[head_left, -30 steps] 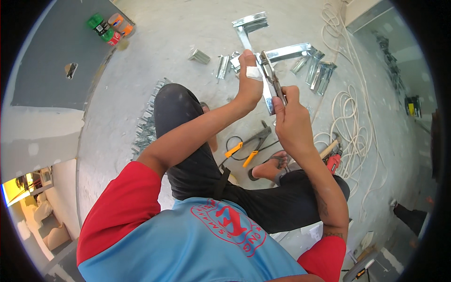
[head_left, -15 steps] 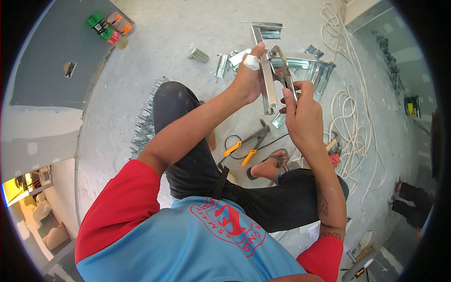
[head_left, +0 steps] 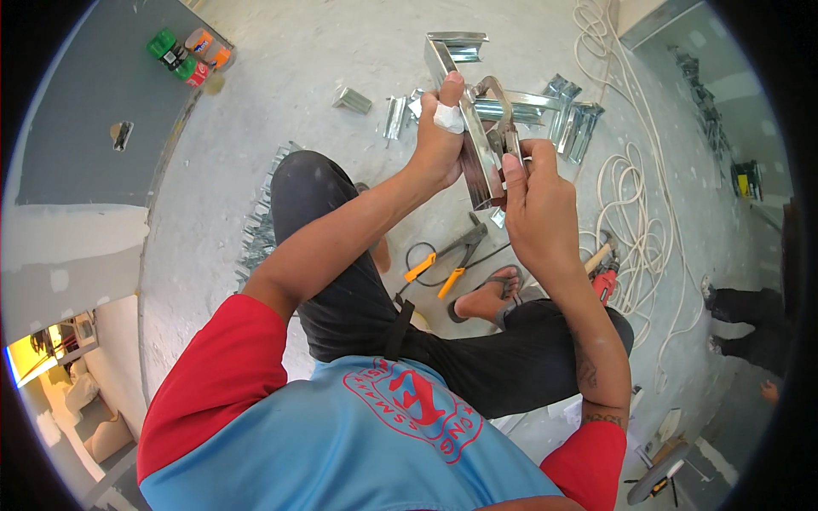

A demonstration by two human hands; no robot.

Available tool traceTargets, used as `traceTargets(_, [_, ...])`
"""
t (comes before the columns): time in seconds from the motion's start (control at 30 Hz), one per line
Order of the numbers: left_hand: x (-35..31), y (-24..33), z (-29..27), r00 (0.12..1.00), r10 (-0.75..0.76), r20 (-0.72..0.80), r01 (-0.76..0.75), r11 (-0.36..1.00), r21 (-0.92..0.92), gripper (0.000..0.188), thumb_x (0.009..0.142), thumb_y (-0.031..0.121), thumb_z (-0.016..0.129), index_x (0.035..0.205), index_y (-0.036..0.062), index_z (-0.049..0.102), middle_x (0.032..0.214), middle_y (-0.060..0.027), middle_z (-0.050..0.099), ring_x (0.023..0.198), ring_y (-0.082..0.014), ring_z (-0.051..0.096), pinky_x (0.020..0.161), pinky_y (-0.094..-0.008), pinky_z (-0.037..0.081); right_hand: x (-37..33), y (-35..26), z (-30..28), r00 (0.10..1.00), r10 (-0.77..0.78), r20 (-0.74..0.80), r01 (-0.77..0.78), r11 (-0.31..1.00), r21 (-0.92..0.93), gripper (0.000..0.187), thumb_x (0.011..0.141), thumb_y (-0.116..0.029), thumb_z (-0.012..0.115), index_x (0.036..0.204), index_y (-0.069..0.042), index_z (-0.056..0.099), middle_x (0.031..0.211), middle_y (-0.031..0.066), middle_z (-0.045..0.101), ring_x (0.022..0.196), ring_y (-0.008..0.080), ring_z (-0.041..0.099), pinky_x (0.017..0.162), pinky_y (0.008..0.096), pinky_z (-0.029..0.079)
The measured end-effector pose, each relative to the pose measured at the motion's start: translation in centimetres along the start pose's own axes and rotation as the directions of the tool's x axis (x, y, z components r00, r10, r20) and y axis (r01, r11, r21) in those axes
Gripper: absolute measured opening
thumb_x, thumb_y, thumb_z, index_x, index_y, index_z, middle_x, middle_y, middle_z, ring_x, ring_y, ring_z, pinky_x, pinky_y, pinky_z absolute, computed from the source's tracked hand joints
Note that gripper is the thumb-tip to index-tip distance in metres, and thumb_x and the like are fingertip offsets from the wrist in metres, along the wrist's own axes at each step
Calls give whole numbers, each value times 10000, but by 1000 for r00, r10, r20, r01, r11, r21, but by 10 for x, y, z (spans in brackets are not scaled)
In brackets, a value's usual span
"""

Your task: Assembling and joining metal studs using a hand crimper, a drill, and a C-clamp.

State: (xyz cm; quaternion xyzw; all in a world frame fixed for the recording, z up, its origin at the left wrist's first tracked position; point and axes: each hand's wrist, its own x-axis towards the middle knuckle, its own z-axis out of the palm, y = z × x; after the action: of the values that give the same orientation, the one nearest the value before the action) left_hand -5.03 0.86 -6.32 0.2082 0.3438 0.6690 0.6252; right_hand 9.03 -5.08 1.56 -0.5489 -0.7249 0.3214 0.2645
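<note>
A shiny metal channel piece is held up in front of me, with my left hand closed around its side. There is a white wrap on the left thumb. My right hand grips a pair of locking C-clamp pliers, whose curved jaw sits against the channel. Another channel length extends to the right behind the pliers, and a short one sticks out at the top end. Where the jaw tips bite is hidden. Several cut metal pieces lie on the floor just beyond.
Orange-handled hand snips lie between my legs. Coiled white cable, a red power tool and a wooden handle are to the right. Stacked metal pieces stand left of my knee. Another person's legs show at the far right.
Both hands have shifted slightly left with the channel and pliers. The channel has turned, showing more of its broad face. At the far right, the other person's legs have moved farther up the view.
</note>
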Motion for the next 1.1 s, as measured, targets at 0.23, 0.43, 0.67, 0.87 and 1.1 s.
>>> traceTargets(0.23, [5,0,-10,983,-24,181,28,999,-17,611,908,511,581,1126,-3,333,1069,-139,499,917,-211,611,843,-369,565,0,7,2,998,-62,-25,62,998,-6,192,970,-168,512,1093,-35,449,702,245,623,694,474,618,593,530,461])
traceTargets(0.43, [8,-2,-15,977,-54,208,51,999,20,633,888,516,605,1151,13,325,1115,-148,477,1003,-222,606,708,-381,582,-1,14,6,996,-73,-45,72,997,-13,174,968,-158,509,1077,-39,445,702,260,610,704,484,610,569,549,446])
traceTargets(0.67, [15,6,-14,963,-55,263,52,998,19,656,879,541,597,1157,-2,356,1073,-151,521,956,-243,641,525,-351,555,1,17,4,987,-155,-47,154,988,-22,223,955,-172,541,1105,-33,451,760,266,615,703,484,601,570,523,456])
traceTargets(0.87, [14,9,-10,976,-28,216,39,998,-46,627,894,505,602,1170,-3,361,1068,-152,532,921,-237,653,600,-359,581,5,13,-5,987,115,116,-147,935,324,294,974,-250,533,1165,-34,476,759,210,629,637,364,637,565,419,458])
traceTargets(1.1, [8,8,-7,962,-88,258,81,996,38,670,887,516,618,1213,18,311,1106,-148,523,945,-247,639,672,-370,579,8,9,-3,994,103,37,-100,992,-74,396,1019,-392,390,1085,-25,522,720,250,628,681,436,632,616,520,451])
